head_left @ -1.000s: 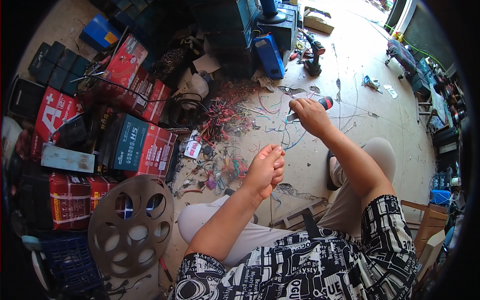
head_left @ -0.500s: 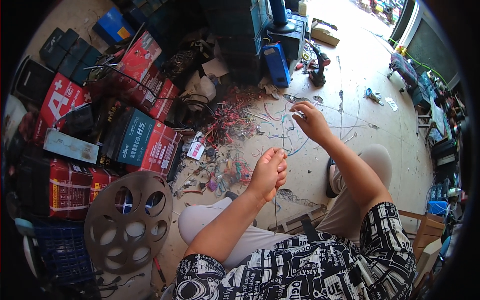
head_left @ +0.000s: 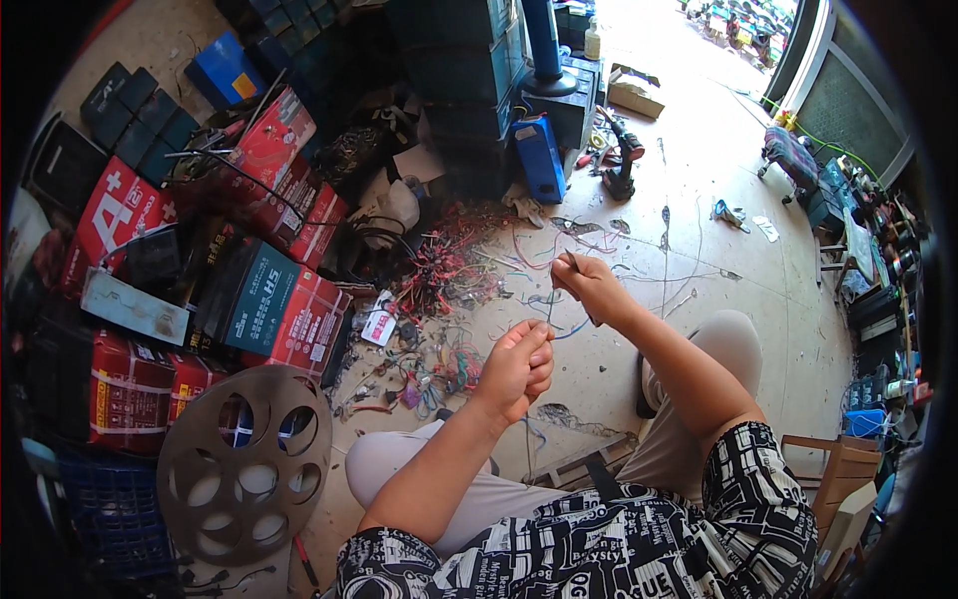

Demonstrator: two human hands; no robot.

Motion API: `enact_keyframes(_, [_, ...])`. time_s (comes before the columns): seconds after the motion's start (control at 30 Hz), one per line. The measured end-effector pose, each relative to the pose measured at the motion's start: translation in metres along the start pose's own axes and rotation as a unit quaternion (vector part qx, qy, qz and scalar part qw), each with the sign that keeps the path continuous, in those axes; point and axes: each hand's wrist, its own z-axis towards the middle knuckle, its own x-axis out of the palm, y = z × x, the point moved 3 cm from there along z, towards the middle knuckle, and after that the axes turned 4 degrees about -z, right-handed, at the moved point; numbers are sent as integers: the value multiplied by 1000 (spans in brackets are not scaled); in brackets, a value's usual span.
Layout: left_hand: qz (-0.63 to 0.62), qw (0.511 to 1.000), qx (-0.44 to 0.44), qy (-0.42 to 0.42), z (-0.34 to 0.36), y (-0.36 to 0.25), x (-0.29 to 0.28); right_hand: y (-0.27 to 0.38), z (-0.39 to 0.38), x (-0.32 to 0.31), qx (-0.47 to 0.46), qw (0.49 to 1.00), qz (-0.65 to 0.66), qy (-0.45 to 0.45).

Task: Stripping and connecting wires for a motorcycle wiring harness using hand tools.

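Note:
My left hand (head_left: pixel 516 371) is closed, thumb against the fingers, on a thin dark wire (head_left: pixel 528 449). One end of the wire hangs below the fist toward my lap, and a short length rises from the pinch toward my other hand. Just above and to the right, my right hand (head_left: pixel 591 288) is closed around a small, slim dark tool (head_left: pixel 569 260). Its tip shows above the fingers and its other end below the palm; its exact kind cannot be made out. A tangle of red and black wires (head_left: pixel 439 260) lies on the floor beyond my hands.
Red boxes (head_left: pixel 309 324) and dark batteries crowd the left. A round metal plate with holes (head_left: pixel 244 394) leans near my left knee. Ahead stand a blue battery pack (head_left: pixel 540 160) and a cordless drill (head_left: pixel 621 165). A stool (head_left: pixel 791 158) stands at the right.
My right hand has come down and left toward my left hand, its fingers now closed on a dark tool. My left hand has shifted slightly, still gripping the wire. The view has tilted a little.

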Motion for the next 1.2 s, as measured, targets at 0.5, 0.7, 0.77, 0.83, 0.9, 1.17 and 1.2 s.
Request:
enact_keyframes(0.5, [85,988,-121,51,-26,-10,-2,21,-34,-56,-22,964,-106,241])
enact_keyframes(0.7, [94,980,-166,63,-30,0,-7,9,-52,-65,-32,942,-91,322])
enact_keyframes(0.77, [91,977,-179,71,-30,3,-12,9,-57,-66,-30,944,-73,319])
enact_keyframes(0.83, [89,974,-191,78,-26,7,-15,12,-57,-65,2,954,-64,293])
enact_keyframes(0.9, [148,973,-153,85,-17,9,-13,6,-57,-61,25,963,-66,259])
enact_keyframes(1.17, [135,989,-25,59,7,6,14,13,-48,-24,38,992,36,118])
enact_keyframes(1.2, [133,990,-7,51,9,5,15,7,-46,-18,-50,993,5,106])
